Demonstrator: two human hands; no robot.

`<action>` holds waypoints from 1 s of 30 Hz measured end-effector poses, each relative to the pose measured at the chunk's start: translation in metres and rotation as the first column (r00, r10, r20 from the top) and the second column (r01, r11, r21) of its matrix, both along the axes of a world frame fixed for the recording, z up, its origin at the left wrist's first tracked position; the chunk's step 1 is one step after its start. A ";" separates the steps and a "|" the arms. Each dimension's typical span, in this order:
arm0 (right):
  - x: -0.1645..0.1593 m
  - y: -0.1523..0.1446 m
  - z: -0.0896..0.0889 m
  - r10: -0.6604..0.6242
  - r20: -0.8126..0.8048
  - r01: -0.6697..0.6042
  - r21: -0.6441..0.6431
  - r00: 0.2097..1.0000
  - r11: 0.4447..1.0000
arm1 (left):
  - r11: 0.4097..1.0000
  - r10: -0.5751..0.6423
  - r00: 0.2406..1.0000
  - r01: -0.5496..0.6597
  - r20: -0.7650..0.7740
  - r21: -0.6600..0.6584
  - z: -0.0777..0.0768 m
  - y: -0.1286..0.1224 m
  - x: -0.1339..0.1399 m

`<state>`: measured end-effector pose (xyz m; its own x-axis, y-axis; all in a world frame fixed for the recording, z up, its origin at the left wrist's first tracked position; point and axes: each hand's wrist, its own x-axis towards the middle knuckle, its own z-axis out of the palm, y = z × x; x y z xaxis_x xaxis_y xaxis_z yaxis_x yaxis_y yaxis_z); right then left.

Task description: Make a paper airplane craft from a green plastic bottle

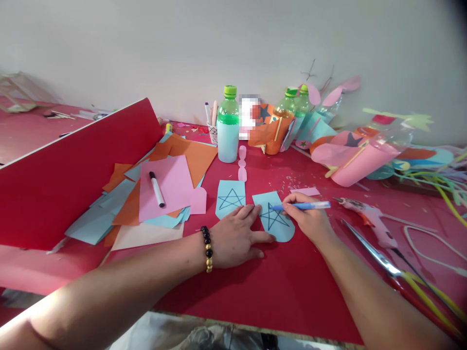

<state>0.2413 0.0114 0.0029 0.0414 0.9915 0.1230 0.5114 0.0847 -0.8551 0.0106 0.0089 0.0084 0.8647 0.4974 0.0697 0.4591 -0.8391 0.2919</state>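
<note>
My right hand [304, 214] grips a blue pen [310, 205], its tip on the upper part of a star drawn on a light blue paper piece [279, 231] with a rounded lower end. My left hand [235, 238] lies flat with fingers spread, its fingertips on the edges of that piece and of a second light blue piece [231, 188] to the left. A star outline shows on this second piece too, its lower part covered by my fingers. Just behind it are a pink scalloped paper strip [242, 165] and a bottle wrapped in light blue paper [227, 141] with a green cap.
At left, a black-and-white marker [156, 189] lies on pink paper [173, 170] over orange and blue sheets, beside a red board [91, 170]. Scissors [383, 257] and a pink glue gun [372, 221] lie at right. Decorated bottles [359, 163] stand or lean behind.
</note>
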 end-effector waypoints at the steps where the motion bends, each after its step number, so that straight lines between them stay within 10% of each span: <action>1: 0.000 -0.001 0.001 0.006 -0.006 -0.006 -0.013 1.000 1.000 | 1.000 0.000 1.000 0.000 0.001 0.000 0.000 0.000 0.000; 30: 0.000 0.000 -0.002 -0.036 0.007 0.035 0.045 0.999 0.998 | 1.000 0.003 1.000 -0.003 -0.006 -0.013 0.002 0.000 0.001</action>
